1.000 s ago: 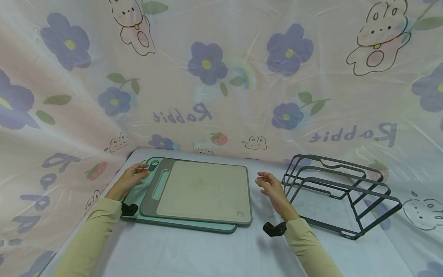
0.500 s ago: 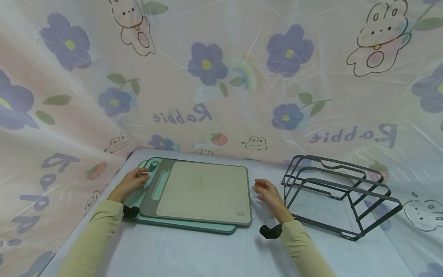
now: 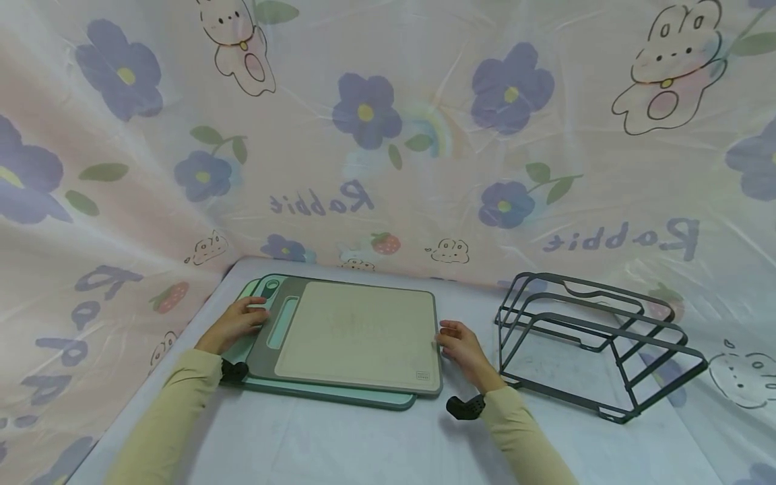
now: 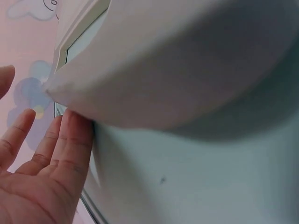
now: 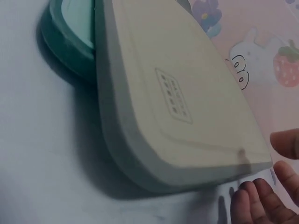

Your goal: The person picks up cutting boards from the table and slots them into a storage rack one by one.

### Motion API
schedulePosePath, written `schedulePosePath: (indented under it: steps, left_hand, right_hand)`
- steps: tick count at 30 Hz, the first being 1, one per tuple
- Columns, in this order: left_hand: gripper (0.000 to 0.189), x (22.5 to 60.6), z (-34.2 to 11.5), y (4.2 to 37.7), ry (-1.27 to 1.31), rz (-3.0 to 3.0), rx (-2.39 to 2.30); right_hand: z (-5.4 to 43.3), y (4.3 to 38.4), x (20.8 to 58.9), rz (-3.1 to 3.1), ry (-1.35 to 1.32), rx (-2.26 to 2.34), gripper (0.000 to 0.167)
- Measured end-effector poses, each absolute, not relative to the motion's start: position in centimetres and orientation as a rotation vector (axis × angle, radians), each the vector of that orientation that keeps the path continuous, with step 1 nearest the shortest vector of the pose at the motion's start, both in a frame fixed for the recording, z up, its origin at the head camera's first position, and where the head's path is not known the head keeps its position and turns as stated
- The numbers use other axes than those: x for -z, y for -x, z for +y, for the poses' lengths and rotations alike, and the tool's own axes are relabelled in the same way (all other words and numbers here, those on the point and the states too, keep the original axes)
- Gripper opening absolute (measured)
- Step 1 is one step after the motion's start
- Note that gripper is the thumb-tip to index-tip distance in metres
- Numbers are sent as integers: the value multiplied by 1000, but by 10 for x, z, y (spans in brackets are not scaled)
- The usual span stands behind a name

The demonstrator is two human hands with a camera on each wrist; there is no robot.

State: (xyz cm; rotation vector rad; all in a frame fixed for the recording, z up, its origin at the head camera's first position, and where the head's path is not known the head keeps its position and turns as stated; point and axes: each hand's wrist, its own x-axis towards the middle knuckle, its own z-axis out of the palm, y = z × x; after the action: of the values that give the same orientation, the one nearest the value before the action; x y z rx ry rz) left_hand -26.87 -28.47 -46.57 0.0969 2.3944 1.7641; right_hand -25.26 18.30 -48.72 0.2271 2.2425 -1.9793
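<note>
Beige with a grey rim, the upper board point(image 3: 351, 330) rests on the mint board point(image 3: 358, 394) on your white desk point(image 3: 339, 448), lying between your two hands, while the dark wire rack point(image 3: 558, 395) stands off to the right. Your left hand point(image 3: 236, 322) has an unclosed grip: its fingers are straight, with tips at the handle end's edge; whether they reach beneath it, I cannot tell. Your right hand point(image 3: 462, 347) has a loose, unclosed grip too, thumb apart from the fingers, at the opposite edge. The step in hand looks like getting hold of the upper board by both ends. Slide your fingertips under its rim alone, so the mint board isn't caught with it, then lay your thumbs on top. On the right it overhangs the mint board, so that side should take your fingers more easily; the left probably needs more care.
</note>
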Motion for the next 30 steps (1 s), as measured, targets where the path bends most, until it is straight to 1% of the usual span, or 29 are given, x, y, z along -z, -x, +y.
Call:
schedulePosePath:
  steps: [10,14,18,23,30]
  left_hand:
    - [54,468,-284,270,12,2303,-1773]
    - [53,470,-286,270,6,2279,-1772]
    - [52,471,-287,271,-1,2282,-1760]
    - [58,468,-283,269,-10,2295,-1738]
    - [57,462,-274,269,12,2340,-1646]
  right_hand:
    - [175,257,495,2242,-269,1958,45]
    - [174,256,494,2214,-270,1964,46]
    - [173,256,494,2225,-273,1951,44]
    - [172,258,495,2232,-266,1949,41]
    - [172,261,496,2188,-288,1976,45]
